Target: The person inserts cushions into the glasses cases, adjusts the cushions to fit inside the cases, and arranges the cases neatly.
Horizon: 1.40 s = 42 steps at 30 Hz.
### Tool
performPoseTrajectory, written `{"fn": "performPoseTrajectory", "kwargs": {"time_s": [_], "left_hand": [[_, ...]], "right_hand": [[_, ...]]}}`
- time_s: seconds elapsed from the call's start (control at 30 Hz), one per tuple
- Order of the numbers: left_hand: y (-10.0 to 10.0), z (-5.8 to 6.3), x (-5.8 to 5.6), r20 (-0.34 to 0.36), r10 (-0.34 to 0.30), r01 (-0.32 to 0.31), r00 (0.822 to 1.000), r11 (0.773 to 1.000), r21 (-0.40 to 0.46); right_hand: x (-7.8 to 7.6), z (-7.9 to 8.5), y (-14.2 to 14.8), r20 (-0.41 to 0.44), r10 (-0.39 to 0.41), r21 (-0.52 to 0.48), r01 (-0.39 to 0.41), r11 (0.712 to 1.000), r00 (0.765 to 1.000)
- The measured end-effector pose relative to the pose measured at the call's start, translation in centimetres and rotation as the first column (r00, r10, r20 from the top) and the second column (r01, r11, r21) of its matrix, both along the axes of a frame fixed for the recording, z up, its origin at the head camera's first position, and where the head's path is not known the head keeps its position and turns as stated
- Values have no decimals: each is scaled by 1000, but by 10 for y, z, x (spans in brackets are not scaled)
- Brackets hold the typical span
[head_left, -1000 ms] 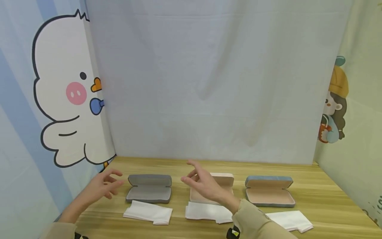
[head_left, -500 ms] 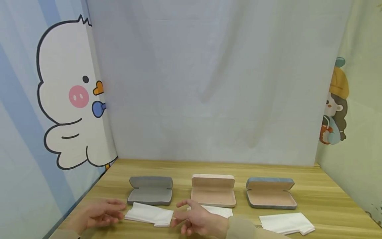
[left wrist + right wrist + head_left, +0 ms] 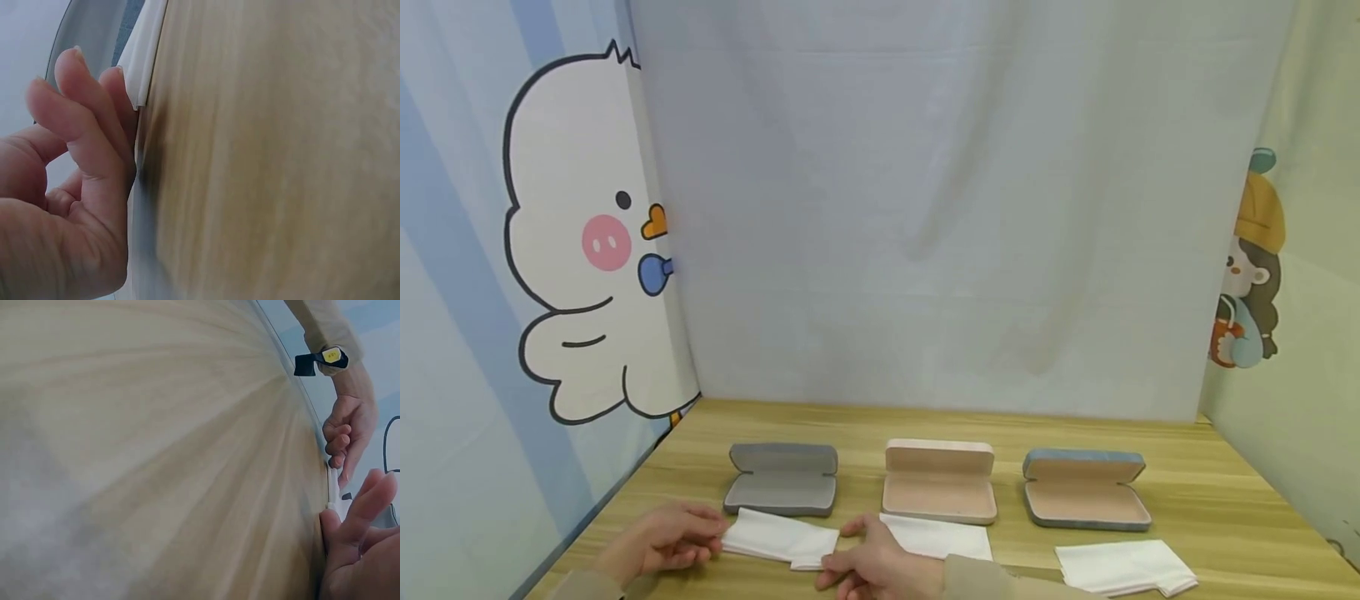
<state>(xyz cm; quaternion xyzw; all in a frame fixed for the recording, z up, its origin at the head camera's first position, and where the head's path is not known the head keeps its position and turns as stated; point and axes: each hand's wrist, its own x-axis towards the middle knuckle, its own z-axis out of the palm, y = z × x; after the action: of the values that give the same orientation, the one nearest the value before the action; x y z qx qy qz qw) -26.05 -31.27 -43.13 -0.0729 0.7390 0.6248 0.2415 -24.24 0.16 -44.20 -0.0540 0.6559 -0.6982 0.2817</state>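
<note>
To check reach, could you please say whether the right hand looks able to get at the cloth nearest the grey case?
Most likely yes: the right hand is at the right end of that white cloth, with nothing visible in between.

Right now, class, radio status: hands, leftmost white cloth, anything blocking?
Left hand at left end, right hand at right end of folded white cloth. Cloth before open gray glasses case. No obstruction visible.
</note>
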Motion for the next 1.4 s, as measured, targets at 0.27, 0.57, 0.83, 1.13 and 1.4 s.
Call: {"fn": "performPoseTrajectory", "kwargs": {"time_s": [0.27, 0.57, 0.83, 1.13, 1.4], "left_hand": [[2, 2, 4, 7, -1, 1, 1000, 999, -40], [7, 0, 6, -19, 30, -32, 999, 993, -110], [12, -4, 7, -49, -21, 16, 999, 995, -100], [8, -7, 5, -27, -16, 16, 999, 1000, -8], [3, 5, 3, -19, -5, 6, 1000, 999, 44]], "right_hand": [[-10, 1, -5, -31, -13, 74, 15, 997, 999], [-10, 3, -9, -46, -2, 88, 6, 996, 999], [-6, 2, -18, -115, -47, 121, 61, 991, 992], [-10, 2, -23, -139, -48, 175, 72, 982, 989], [-21, 8, -21, -122, 3, 159, 16, 987, 993]]}}
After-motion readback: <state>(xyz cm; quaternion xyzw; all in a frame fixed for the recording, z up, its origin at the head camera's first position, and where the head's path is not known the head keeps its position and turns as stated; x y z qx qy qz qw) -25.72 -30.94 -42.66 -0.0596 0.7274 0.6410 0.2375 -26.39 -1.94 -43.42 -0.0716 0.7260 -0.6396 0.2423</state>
